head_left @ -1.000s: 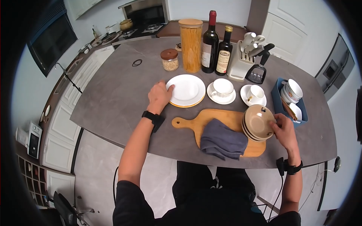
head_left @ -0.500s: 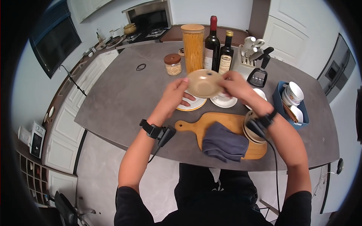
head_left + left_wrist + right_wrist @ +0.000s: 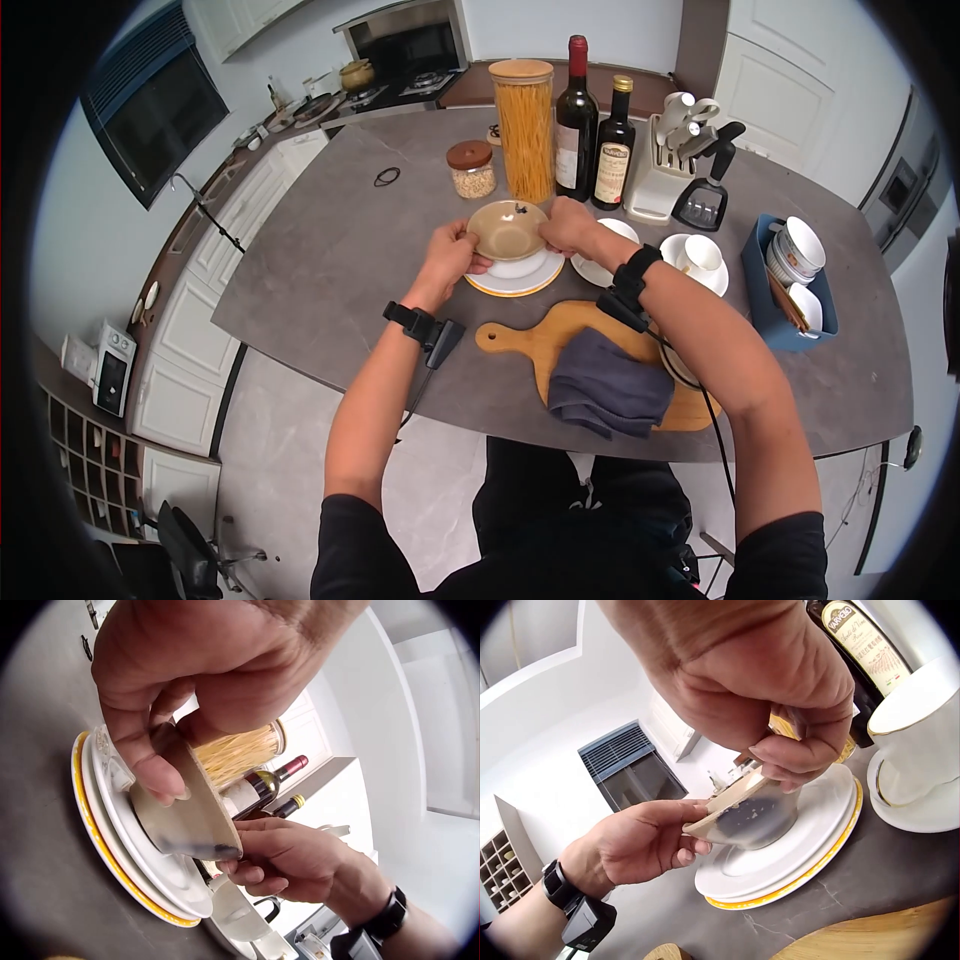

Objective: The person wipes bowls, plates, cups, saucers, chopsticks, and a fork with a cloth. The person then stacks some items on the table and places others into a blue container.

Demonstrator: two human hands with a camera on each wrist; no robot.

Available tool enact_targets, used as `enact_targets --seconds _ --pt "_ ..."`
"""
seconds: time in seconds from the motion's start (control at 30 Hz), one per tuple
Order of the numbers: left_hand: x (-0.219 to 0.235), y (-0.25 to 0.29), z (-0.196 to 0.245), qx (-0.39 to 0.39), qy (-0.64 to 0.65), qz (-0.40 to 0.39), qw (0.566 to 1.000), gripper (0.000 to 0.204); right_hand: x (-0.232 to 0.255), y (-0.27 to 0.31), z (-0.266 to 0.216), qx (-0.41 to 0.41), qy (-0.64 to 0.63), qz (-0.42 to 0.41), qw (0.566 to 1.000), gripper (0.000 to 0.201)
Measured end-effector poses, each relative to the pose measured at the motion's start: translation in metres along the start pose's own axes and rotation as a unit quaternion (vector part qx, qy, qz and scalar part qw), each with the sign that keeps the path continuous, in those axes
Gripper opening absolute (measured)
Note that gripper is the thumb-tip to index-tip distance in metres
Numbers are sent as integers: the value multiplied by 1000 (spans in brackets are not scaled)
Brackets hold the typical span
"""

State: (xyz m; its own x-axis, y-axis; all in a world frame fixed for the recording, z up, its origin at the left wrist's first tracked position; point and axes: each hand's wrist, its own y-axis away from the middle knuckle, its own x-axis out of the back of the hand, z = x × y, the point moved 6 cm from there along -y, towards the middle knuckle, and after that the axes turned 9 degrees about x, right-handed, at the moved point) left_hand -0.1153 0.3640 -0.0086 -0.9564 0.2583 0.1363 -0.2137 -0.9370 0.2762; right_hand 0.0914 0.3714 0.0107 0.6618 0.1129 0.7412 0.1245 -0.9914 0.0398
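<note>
Bowl [image 3: 507, 230], both edges held, over wider plates [image 3: 518, 276]

Mid-frame I see a bowl [image 3: 503, 232] over plates [image 3: 515, 284], between left hand [image 3: 452, 256] and right hand [image 3: 574, 228]. Upper centre, a pasta jar [image 3: 527, 140] stands left of a wine bottle [image 3: 575, 140]; below, a cloth [image 3: 612, 385] lies on a board [image 3: 528, 342]; at right, crockery [image 3: 803, 243] sits in a bin [image 3: 764, 303].

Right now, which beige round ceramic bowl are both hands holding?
The beige ceramic bowl over the round white plates. The left hand and right hand grip its rim; the partly hidden beige bowl sits on the wooden cutting board.
</note>
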Motion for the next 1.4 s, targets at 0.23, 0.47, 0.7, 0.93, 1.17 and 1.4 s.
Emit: enact_targets --seconds 0.23,0.47,0.7,0.93,1.17,1.4 --pt "16 10 5 -44 -103 102 988 39 26 28 -17 26 1 -4 1000 31" --pt "-58 109 59 -243 -249 66 935 31 128 207 -12 69 308 128 940 28" --pt "-179 160 49 -192 -229 -250 921 39 125 300 56 -24 199 91 976 27" --pt "-207 159 27 -45 -113 -351 928 53 140 297 60 -51 63 89 993 25" --pt "-144 141 56 -195 11 -150 969 54 154 226 1 60 17 126 990 27" --pt "-25 54 64 -127 -52 50 989 40 79 59 -29 102 -44 64 992 27"
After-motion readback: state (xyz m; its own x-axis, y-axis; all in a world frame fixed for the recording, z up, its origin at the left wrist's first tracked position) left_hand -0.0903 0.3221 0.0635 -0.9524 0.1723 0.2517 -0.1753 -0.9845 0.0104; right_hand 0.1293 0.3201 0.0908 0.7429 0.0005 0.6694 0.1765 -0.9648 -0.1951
